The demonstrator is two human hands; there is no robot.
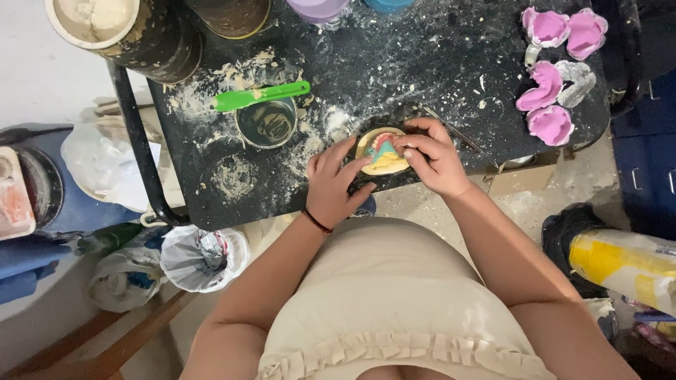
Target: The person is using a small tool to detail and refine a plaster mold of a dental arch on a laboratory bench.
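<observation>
Both hands meet at the near edge of the black worktable (436, 63), over a round yellowish dental mould (381, 150) w/ pink and teal material inside. Left hand (335, 184) lies against the mould's left side, fingers spread and curved around it, so it seems to steady the piece. Right hand (434, 156) is bent over the right-far part, fingertips pressing on the coloured material; it grips nothing separate, as far as I can see. The mould sits on the table very close to the near rim, prob. because this keeps it near the body and under the eyes.

Just left of the mould stands a small round cup (266, 122), and a green spatula (259, 96) rests across its far rim, handle to the right. A thin metal tool (454, 130) lies just beside the right hand. Pink impression trays (549, 81) are grouped at the far right corner, well apart. Large buckets (120, 28) stand at the far left corner.

Table is dusted w/ white powder. Between cup and trays the surface is mostly free, so there is room to the far side; to the near side almost none before the edge. A bin w/ plastic liner (204, 257) stands on the floor, near left.
</observation>
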